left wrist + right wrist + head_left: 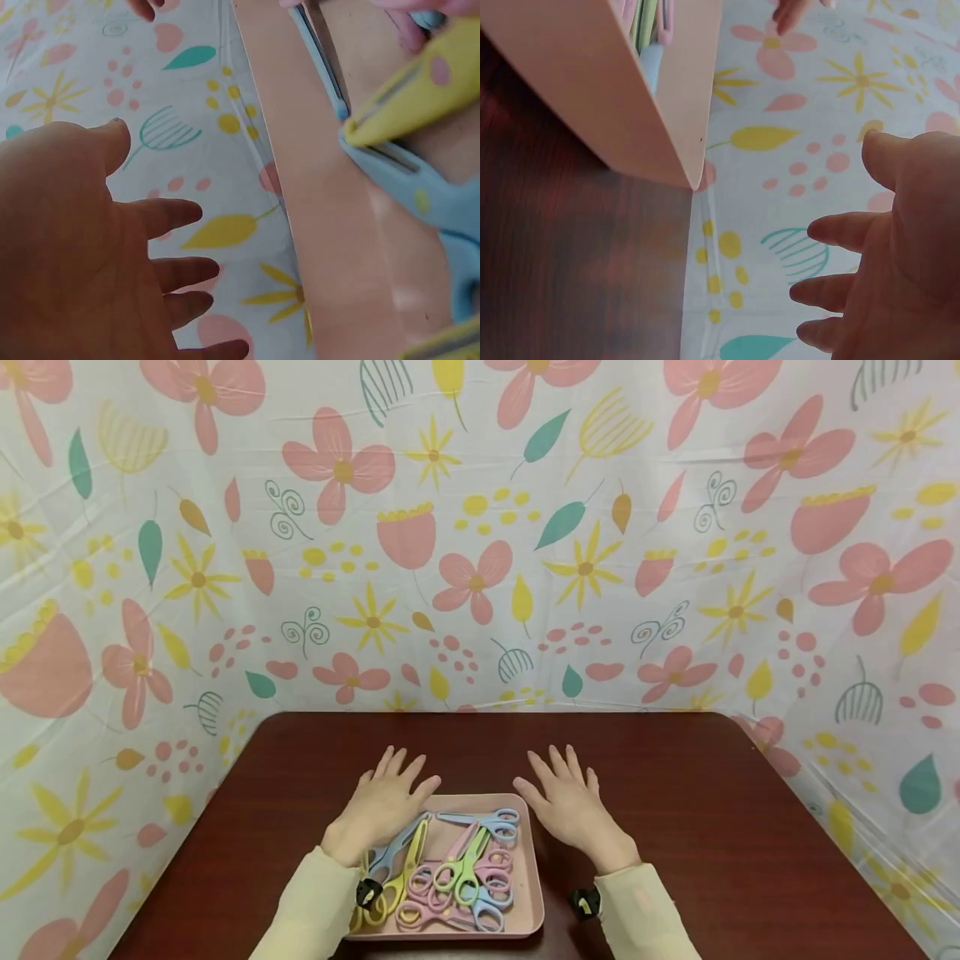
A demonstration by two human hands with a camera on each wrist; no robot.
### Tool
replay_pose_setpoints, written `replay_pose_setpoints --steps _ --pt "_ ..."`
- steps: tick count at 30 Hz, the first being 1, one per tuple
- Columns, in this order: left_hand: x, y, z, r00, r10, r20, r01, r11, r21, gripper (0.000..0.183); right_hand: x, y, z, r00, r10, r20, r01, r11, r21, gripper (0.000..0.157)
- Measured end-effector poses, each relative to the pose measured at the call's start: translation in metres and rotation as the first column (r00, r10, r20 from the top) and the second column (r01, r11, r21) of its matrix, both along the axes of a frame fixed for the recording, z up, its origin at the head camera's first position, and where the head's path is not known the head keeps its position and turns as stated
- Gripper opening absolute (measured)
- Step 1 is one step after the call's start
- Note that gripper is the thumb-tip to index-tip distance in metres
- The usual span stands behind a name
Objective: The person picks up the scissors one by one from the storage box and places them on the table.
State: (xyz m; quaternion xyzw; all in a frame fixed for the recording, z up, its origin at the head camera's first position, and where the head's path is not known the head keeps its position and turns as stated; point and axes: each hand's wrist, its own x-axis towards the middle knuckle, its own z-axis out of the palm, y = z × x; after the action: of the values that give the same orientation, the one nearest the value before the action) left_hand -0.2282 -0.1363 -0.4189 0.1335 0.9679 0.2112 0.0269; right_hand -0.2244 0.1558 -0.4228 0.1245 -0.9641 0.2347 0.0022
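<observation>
A pink tray (537,893) lies near the front of the dark table and holds several pairs of scissors. Green scissors (467,865) lie across pink ones (432,912) in its right half. Blue scissors (487,817) sit at the tray's far right, and yellow scissors (409,864) lie on the left. My left hand (384,810) hovers over the tray's far left corner, fingers spread and holding nothing. Beyond the tray's right side is my right hand (573,810), its fingers also spread and nothing in it. In the left wrist view, light blue scissors (420,184) show beside that hand.
The reddish-brown table (712,827) extends past the tray on the right and at the back. A flower-printed cloth (480,635) hangs behind it and along both sides. Dark wrist devices (585,902) sit at both cuffs.
</observation>
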Motion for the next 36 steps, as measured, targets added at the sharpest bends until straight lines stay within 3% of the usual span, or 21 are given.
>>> replay_pose_setpoints --steps 6,12,22,30,36 --pt "0.003 -0.022 0.005 0.999 -0.004 0.041 0.001 0.999 0.054 0.066 0.0 -0.006 -0.001 1.0 0.014 0.021 -0.013 1.0 -0.012 0.071" --pt "0.005 -0.05 0.004 0.993 0.054 0.101 -0.066 0.991 0.117 0.073 0.003 -0.011 -0.001 1.0 0.013 0.023 -0.012 0.999 -0.038 0.07" --pt "0.009 -0.081 -0.013 0.996 0.079 0.04 -0.085 0.977 0.194 0.065 0.011 -0.02 0.0 0.999 0.005 0.037 -0.003 0.999 -0.045 0.064" --pt "0.012 -0.091 -0.026 0.985 0.105 0.137 -0.132 0.969 0.209 0.059 0.014 -0.023 -0.003 0.998 0.025 0.059 -0.02 0.996 -0.091 0.061" --pt "0.011 -0.093 -0.04 0.972 0.117 0.203 -0.163 0.96 0.226 0.059 0.016 -0.025 -0.001 0.998 0.052 0.03 -0.05 0.996 -0.067 0.055"
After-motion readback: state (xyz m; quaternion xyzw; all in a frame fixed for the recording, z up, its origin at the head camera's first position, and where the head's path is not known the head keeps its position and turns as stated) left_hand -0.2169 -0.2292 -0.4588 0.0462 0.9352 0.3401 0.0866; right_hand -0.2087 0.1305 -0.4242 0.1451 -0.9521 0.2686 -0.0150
